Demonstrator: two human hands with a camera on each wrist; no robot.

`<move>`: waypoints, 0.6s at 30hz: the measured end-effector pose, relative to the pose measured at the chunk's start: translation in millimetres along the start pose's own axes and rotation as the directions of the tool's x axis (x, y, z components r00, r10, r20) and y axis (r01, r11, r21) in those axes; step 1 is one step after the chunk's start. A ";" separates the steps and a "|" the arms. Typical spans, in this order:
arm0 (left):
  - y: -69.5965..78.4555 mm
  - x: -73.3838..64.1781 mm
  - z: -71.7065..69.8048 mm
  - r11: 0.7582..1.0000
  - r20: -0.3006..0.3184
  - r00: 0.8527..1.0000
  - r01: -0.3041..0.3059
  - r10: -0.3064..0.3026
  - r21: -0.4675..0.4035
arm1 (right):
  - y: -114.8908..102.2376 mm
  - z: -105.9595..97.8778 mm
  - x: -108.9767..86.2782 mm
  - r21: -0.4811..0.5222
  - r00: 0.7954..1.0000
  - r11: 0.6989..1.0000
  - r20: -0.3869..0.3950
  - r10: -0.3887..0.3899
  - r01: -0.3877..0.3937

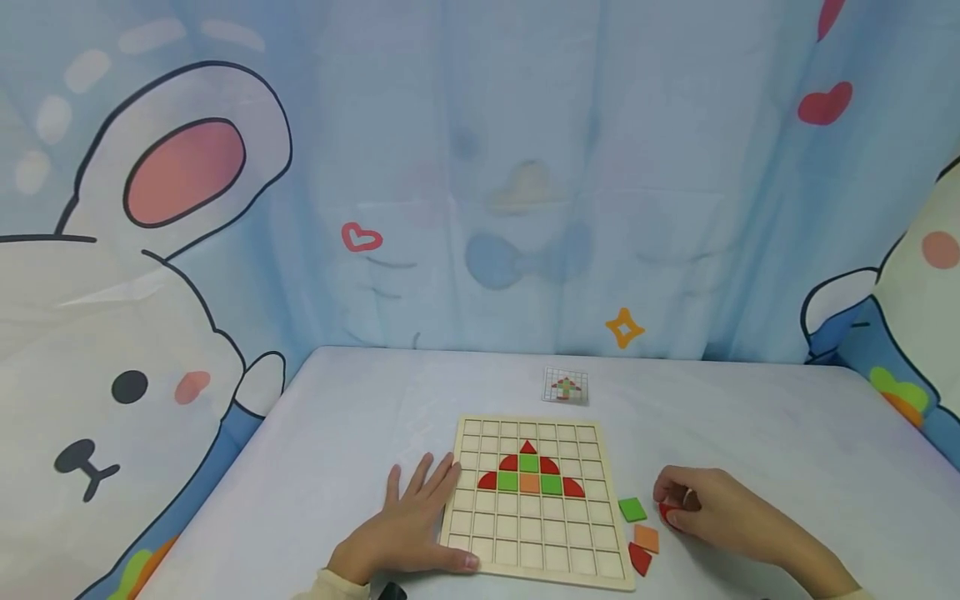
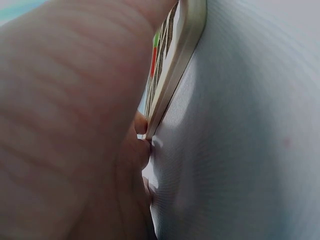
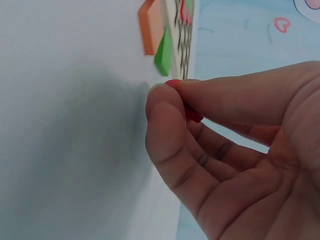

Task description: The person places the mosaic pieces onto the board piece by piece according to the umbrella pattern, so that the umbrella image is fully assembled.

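—On the white table (image 1: 360,425), where's your small red piece (image 3: 194,114)?
—Your right hand (image 1: 720,510) pinches it, right of the pale wooden grid board (image 1: 551,554); your left hand (image 1: 408,527), fingers spread, touches the board's left edge.

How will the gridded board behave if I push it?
The board is probably rigid: its edge looks thick and straight. Lying flat on the white surface, it should slide rather than tip. The coloured pieces lie in its grid cells, so they'd likely ride along with a gentle push.

L grip (image 1: 414,523) splayed, palm-down, R grip (image 1: 708,510) curled, pinching, both well apart
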State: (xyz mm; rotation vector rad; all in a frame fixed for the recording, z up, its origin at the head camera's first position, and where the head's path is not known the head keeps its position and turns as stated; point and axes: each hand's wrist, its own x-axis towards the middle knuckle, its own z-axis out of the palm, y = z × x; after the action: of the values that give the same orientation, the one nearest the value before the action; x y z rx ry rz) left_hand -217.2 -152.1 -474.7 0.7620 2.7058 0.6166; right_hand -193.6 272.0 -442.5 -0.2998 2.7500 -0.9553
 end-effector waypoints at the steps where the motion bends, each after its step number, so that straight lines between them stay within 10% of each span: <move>1: 0.3 -0.1 -0.1 1.000 -0.001 1.000 0.000 0.000 0.001 | -1.3 -1.0 0.4 0.022 1.000 1.000 0.003 -0.007 0.007; 18: 0.3 -0.5 0.6 1.000 -0.005 1.000 -0.003 0.003 0.006 | -30.4 9.0 11.8 0.206 0.982 0.966 0.076 -0.176 0.157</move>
State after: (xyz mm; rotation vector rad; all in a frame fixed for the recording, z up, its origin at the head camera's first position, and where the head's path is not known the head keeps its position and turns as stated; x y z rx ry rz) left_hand -216.5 -151.9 -475.1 0.7672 2.7124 0.6127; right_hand -198.8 240.2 -431.9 -0.5329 2.5504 -1.2156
